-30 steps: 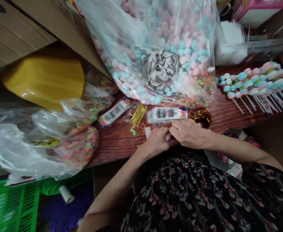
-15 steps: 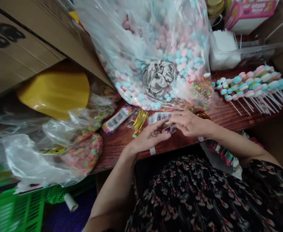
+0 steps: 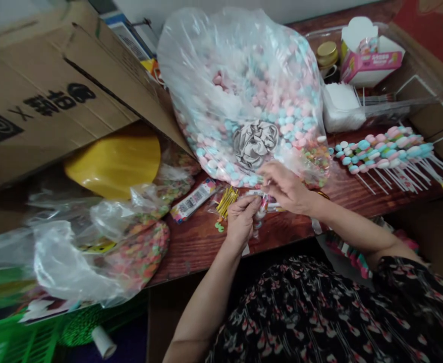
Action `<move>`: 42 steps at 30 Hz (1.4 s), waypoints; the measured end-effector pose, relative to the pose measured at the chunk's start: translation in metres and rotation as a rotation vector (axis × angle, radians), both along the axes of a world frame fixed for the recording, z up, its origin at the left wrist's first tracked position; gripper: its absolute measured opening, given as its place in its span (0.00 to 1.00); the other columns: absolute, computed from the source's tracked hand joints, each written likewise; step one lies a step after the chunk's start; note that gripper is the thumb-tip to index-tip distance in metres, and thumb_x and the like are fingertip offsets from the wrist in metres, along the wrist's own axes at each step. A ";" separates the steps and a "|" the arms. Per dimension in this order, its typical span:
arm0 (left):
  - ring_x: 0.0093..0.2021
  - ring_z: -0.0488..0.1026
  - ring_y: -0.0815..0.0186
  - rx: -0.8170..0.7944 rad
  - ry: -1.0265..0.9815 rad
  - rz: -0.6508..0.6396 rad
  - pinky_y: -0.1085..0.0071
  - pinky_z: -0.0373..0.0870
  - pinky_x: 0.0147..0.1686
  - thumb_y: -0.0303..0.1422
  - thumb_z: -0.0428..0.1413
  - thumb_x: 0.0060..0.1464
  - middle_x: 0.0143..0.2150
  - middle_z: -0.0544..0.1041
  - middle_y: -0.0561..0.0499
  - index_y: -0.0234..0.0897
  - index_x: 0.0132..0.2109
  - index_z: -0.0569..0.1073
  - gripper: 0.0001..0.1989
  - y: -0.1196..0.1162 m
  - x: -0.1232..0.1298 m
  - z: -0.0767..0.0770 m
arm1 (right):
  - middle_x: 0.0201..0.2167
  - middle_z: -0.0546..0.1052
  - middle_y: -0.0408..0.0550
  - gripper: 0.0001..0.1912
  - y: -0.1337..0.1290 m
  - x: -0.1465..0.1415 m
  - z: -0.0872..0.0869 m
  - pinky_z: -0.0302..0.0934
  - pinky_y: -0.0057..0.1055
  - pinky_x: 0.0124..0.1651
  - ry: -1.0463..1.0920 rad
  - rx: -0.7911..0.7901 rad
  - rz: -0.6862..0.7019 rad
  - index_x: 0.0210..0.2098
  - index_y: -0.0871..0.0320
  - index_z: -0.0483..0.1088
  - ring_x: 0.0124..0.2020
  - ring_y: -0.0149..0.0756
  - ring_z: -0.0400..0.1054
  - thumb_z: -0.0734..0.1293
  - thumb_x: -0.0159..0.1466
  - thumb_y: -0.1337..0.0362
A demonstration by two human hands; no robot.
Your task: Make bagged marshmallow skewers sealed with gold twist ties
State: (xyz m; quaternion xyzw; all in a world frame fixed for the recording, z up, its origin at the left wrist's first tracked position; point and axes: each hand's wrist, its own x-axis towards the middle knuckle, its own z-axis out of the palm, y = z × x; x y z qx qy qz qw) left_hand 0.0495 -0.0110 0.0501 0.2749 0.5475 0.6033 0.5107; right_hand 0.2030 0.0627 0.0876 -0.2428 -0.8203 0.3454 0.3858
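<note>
My left hand [image 3: 243,218] is closed, thumb on top, around a small clear plastic packet [image 3: 259,218] with a coloured print near its top. Just right of it and slightly higher, my right hand [image 3: 287,190] has its fingers curled together; what they hold, if anything, is too small and blurred to name. Left of my left hand lies a bundle of gold twist ties [image 3: 227,201], with a few loose gummy candies [image 3: 219,227] below it. A stack of printed labels [image 3: 193,200] rests farther left.
Behind my hands stands a big clear bag of pastel candies [image 3: 240,91], a grey scrunchie [image 3: 256,143] on its front. Candy skewers [image 3: 388,148] lie at the right, below a clear plastic bin [image 3: 406,103]. A cardboard box [image 3: 36,101] and gummy bags [image 3: 138,242] crowd the left.
My left hand has closed on the small packet and come more upright. My right hand has lifted a little, its fingers curled. The camera view has shifted, showing more of the table's back.
</note>
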 end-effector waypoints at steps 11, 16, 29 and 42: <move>0.43 0.73 0.66 0.211 0.059 -0.021 0.71 0.71 0.46 0.42 0.61 0.54 0.41 0.77 0.48 0.39 0.41 0.81 0.13 -0.017 0.008 -0.015 | 0.31 0.72 0.44 0.05 -0.049 -0.028 -0.046 0.63 0.30 0.40 0.388 -0.342 -0.232 0.32 0.56 0.75 0.35 0.32 0.67 0.67 0.63 0.66; 0.37 0.73 0.67 0.092 -0.127 -0.058 0.70 0.69 0.46 0.45 0.64 0.49 0.32 0.78 0.50 0.35 0.33 0.80 0.15 -0.030 0.004 -0.013 | 0.32 0.71 0.44 0.04 -0.053 -0.034 -0.046 0.63 0.32 0.42 0.420 -0.364 -0.290 0.31 0.55 0.76 0.36 0.32 0.66 0.68 0.61 0.65; 0.25 0.65 0.73 -0.159 -0.166 -0.428 0.76 0.62 0.29 0.43 0.66 0.46 0.25 0.72 0.54 0.33 0.32 0.76 0.16 -0.029 -0.019 -0.008 | 0.28 0.75 0.42 0.08 -0.056 -0.045 -0.052 0.65 0.30 0.36 0.592 -0.835 -0.211 0.25 0.57 0.69 0.30 0.32 0.69 0.72 0.53 0.61; 0.15 0.61 0.73 -0.446 -0.432 -0.896 0.73 0.63 0.17 0.40 0.62 0.49 0.20 0.66 0.54 0.35 0.23 0.65 0.17 -0.029 -0.028 0.004 | 0.49 0.77 0.42 0.15 -0.029 0.030 -0.038 0.53 0.40 0.55 -0.268 0.571 0.271 0.51 0.44 0.70 0.57 0.35 0.64 0.62 0.67 0.66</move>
